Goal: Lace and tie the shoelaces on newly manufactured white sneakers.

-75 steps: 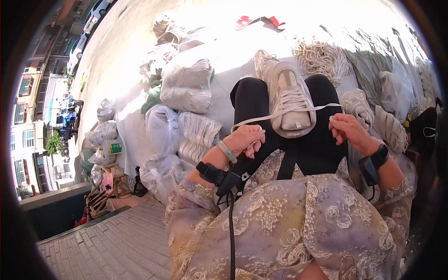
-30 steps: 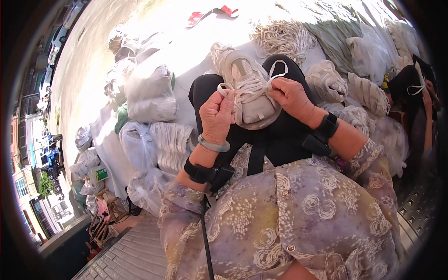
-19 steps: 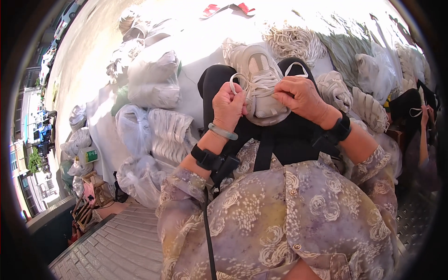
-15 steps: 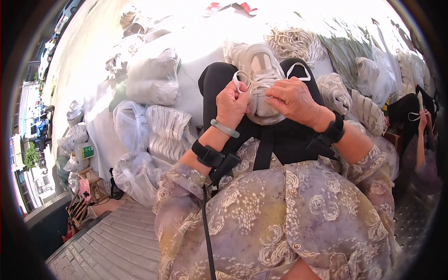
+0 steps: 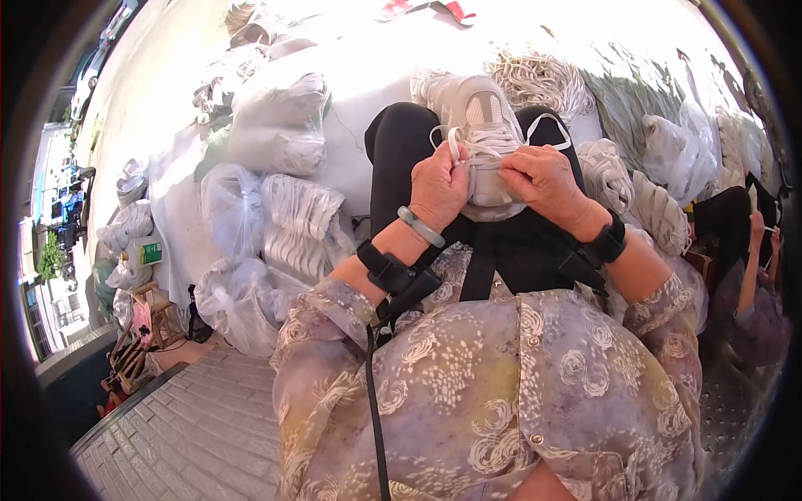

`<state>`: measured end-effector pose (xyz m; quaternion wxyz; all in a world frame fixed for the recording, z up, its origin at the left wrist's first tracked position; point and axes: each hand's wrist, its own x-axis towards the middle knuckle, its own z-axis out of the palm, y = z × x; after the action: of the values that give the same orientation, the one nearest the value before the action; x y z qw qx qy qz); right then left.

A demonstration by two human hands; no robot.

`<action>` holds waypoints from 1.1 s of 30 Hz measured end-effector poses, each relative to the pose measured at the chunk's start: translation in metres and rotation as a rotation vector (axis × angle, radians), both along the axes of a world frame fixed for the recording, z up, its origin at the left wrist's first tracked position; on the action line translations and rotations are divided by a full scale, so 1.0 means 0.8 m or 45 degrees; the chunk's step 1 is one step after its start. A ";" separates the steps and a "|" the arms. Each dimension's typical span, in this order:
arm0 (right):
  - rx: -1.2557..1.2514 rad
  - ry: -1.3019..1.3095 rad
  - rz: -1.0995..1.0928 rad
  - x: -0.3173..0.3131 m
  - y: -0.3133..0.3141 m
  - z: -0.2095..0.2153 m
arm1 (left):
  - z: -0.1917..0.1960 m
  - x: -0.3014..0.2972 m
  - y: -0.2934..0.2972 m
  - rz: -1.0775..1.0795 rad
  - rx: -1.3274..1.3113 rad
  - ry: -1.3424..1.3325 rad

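Note:
A pale beige-and-white sneaker (image 5: 482, 107) rests on my lap between my black-trousered knees, its laces criss-crossed over the tongue. At its left side my left hand (image 5: 439, 184) is closed in a pinch on a white shoelace (image 5: 455, 144), which loops up above the thumb. My right hand (image 5: 547, 184) is closed at the lower right of the lacing, fingertips pressed together against the sneaker. What those fingertips grip is hidden. Another loop of lace (image 5: 561, 123) arcs out over my right knee.
Bundled white shoelaces (image 5: 543, 83) lie beyond my knees. Plastic-wrapped pale bundles (image 5: 280, 121) and clear bags (image 5: 234, 204) fill the left. More pale bundles (image 5: 660, 213) sit at my right. At the far right are another person's arms (image 5: 756, 250). A wooden chair (image 5: 138, 334) stands left.
The view has shifted slightly, so the scene sits a little to the right. Both hands keep to the same spots on the sneaker. At the far right, the other person's arms have moved.

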<state>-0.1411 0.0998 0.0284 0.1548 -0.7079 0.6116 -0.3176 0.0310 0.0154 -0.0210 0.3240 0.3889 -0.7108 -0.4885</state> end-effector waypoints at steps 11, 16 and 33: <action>0.017 0.114 0.003 0.013 -0.003 0.013 | 0.046 0.026 0.007 -0.274 -0.722 -0.320; -0.001 0.179 0.126 0.032 -0.020 0.012 | 0.029 0.030 0.018 -0.339 -0.590 -0.398; -0.018 0.267 0.046 0.038 -0.034 -0.017 | 0.006 0.011 0.012 -0.229 -0.557 -0.390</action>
<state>-0.1106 0.0726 0.0146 0.0908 -0.7493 0.6093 -0.2431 0.0401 0.0252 -0.0163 0.2441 0.3143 -0.8717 -0.2858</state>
